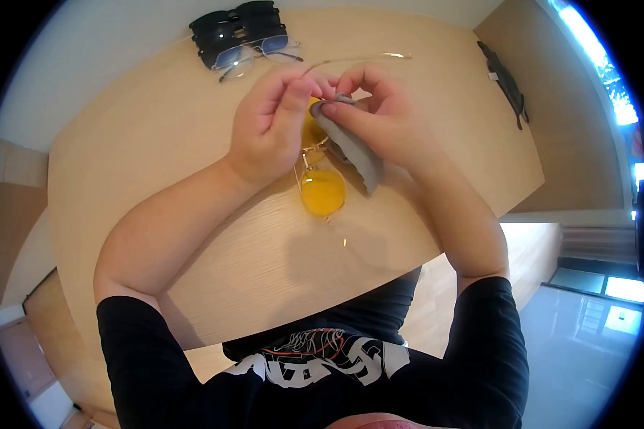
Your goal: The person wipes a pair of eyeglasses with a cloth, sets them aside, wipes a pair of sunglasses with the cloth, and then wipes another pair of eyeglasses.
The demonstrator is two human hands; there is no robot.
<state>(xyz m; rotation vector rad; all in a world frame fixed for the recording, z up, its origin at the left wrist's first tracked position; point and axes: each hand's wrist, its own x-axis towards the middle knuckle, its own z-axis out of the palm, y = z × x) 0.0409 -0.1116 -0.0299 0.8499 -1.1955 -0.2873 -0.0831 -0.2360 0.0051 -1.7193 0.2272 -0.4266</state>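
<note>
A pair of yellow-lensed glasses (pixel 323 193) with a thin gold frame is held above the table, one lens hanging lower than the other. My left hand (pixel 270 125) is closed on the frame near the upper lens, which is partly hidden by fingers and cloth. One thin temple arm (pixel 365 57) sticks out past the fingertips to the right. In my right hand (pixel 386 118), thumb and fingers pinch a grey cloth (pixel 358 157) against the upper lens area. The cloth's loose end drapes down beside the glasses.
On the wooden table (pixel 157 164), clear-lensed glasses (pixel 254 53) lie at the back, by several dark sunglasses (pixel 236 21). A dark, narrow object (pixel 506 84) lies near the right edge. The table's front edge is close to my body.
</note>
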